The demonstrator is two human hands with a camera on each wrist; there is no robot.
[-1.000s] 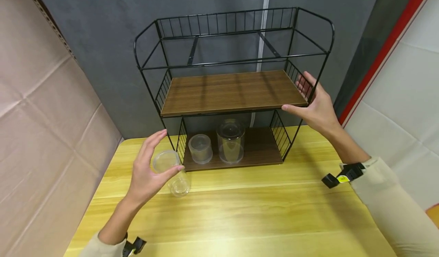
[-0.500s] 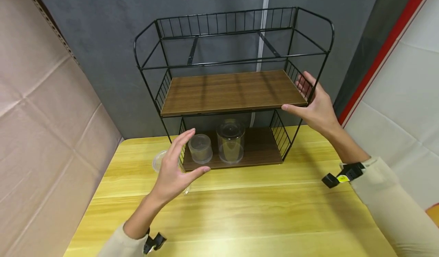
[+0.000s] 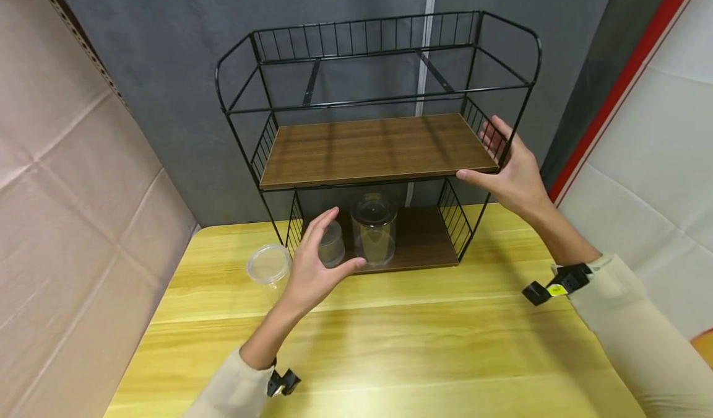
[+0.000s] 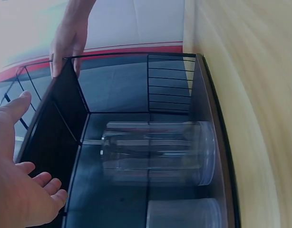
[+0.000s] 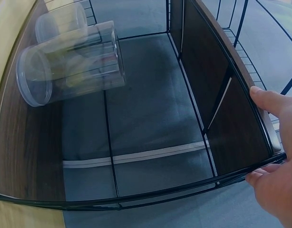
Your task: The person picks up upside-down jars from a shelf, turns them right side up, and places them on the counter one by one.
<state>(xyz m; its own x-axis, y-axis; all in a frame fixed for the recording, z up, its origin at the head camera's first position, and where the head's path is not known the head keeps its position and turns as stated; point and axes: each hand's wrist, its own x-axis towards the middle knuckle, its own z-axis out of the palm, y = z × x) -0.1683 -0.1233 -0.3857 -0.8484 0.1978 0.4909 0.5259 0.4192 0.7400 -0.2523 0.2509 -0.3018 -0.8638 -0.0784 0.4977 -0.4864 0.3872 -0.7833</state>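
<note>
rack (image 3: 379,150) on table (image 3: 445,337) | jar (image 3: 375,232) on lower shelf (image 3: 420,239), tub (image 3: 333,248) left of it | cup (image 3: 268,264) front-left of rack

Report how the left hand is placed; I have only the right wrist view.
Observer: In the head view, the left hand has its thumb and fingers spread apart, holding nothing, and partly covers the short, round, clear plastic jar.

Operator: Now look for one more jar, outside my view.

Observer: Found one: a round, clear plastic jar with a pale rim is on the pale yellow wooden table, near the left front corner of the black metal rack with brown wooden shelves.
</note>
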